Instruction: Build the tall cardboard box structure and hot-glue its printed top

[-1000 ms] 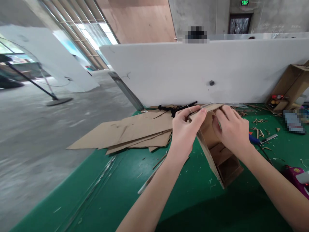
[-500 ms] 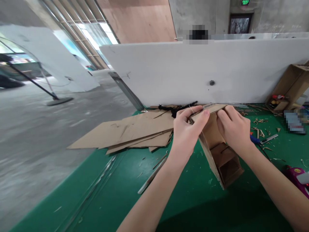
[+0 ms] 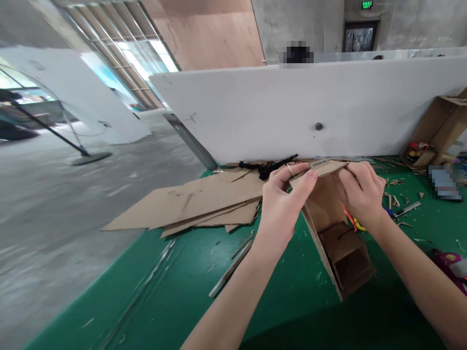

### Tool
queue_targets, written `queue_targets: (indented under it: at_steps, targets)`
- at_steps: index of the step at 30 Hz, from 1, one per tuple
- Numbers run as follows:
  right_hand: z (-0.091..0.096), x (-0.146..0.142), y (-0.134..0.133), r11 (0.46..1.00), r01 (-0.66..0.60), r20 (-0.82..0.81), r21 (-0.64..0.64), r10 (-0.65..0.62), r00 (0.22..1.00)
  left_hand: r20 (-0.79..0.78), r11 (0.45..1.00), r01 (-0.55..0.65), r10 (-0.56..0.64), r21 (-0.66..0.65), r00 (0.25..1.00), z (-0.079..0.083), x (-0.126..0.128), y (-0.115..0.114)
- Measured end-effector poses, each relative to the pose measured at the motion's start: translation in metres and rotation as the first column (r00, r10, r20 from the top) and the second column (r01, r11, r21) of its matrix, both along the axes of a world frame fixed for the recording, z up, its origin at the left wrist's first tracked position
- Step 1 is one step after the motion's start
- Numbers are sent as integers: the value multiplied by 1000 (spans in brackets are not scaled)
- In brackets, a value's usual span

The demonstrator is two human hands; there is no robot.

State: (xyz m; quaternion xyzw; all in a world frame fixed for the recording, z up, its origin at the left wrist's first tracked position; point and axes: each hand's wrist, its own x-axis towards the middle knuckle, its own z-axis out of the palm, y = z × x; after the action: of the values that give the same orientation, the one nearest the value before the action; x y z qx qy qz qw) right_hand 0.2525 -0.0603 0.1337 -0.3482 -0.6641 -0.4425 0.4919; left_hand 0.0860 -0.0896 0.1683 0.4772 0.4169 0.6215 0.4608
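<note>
In the head view, a half-built brown cardboard box [image 3: 346, 240] hangs at a tilt over the green table, with an open compartment at its lower end. My left hand [image 3: 282, 204] pinches the left end of its top edge flap between thumb and fingers. A thin pale strand [image 3: 291, 170] shows by the left index finger; I cannot tell whether it is held. On the right end of the same flap, my right hand [image 3: 359, 192] is closed with bent fingers, its fingertips partly hidden. Behind the box, a red and yellow object [image 3: 353, 222] shows in part.
Flat cardboard sheets [image 3: 204, 199] lie left, below a black tangled item [image 3: 270, 167]. A metal strip [image 3: 231, 270] rests on the green table [image 3: 175, 301]. At right are a utility knife [image 3: 406, 210], scraps, a phone [image 3: 445, 183] and a cardboard box [image 3: 438, 126]. A white partition [image 3: 248, 112] stands behind.
The cardboard box has shifted slightly right and down, and its lower end shows more. My right hand has moved a little right. The red and yellow object has come into sight.
</note>
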Motion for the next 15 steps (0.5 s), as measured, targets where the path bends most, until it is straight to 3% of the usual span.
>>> queue_targets:
  at_steps: [6,15]
  targets:
    - [-3,2,2,991,-111,-97,-74,103,990,82,993,84,-78,-80,994,2,0,6]
    - [1,0,2,940,-306,-257,-148,263,930,97,990,117,-110,-76,989,4,-3,6]
